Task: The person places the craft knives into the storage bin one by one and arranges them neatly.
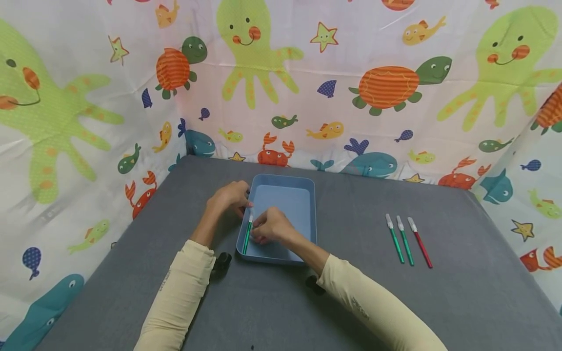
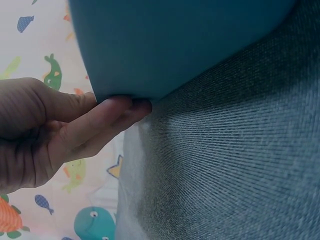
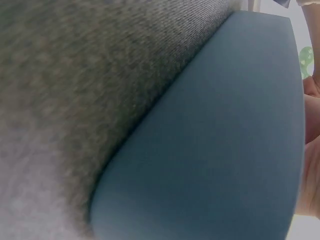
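A blue tray (image 1: 290,200) lies on the grey table, its long sides running away from me. At its far left side my left hand (image 1: 230,196) grips the edge; in the left wrist view the thumb and fingers (image 2: 105,112) meet at the tray's corner (image 2: 150,45). Inside the tray, a green marker (image 1: 248,239) with a whitish cap lies along the left wall. My right hand (image 1: 274,225) reaches over the near right edge, curled fingers pinching at this marker; the fingertips are partly hidden. In the right wrist view the tray's outer wall (image 3: 210,140) covers most of that hand.
To the right on the table lie two green markers, one (image 1: 396,241) left of the other (image 1: 406,243), and a red marker (image 1: 421,246), all with whitish caps. A sea-animal-print curtain (image 1: 298,112) stands behind the table (image 1: 351,302) and along its sides.
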A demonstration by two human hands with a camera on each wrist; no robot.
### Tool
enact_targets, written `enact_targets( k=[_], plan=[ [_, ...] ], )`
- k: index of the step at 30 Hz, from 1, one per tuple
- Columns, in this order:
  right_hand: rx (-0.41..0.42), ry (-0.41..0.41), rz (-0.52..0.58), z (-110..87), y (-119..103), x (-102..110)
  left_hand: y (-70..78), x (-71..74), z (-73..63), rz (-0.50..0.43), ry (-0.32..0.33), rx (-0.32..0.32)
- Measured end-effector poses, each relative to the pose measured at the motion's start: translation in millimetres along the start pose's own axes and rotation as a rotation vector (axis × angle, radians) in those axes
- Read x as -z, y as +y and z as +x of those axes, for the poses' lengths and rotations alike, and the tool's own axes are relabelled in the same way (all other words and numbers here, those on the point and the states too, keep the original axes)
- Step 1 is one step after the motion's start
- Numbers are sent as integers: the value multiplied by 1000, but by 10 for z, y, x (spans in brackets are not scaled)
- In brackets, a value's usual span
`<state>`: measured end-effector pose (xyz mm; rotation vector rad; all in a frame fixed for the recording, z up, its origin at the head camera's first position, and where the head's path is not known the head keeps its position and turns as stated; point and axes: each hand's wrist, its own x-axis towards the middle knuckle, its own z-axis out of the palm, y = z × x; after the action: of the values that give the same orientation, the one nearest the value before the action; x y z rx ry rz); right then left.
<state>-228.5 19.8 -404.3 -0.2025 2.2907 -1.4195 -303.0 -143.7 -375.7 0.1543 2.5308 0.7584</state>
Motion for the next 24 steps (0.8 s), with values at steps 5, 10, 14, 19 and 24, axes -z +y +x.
enact_targets(
  k=[5,10,14,19,24],
  plan=[
    [14,28,-31,-56,8,110,4,4,8,33,3,-7],
    [19,68,-41,-162,-43,288,6,-13,8,23,6,-5],
    [40,84,-13,-264,-71,457,15,-26,-3,1,20,17],
    [77,125,14,-377,-40,673,26,-36,-20,-9,33,25],
    [112,162,14,-499,28,882,39,-34,-37,22,36,20]
  ],
)
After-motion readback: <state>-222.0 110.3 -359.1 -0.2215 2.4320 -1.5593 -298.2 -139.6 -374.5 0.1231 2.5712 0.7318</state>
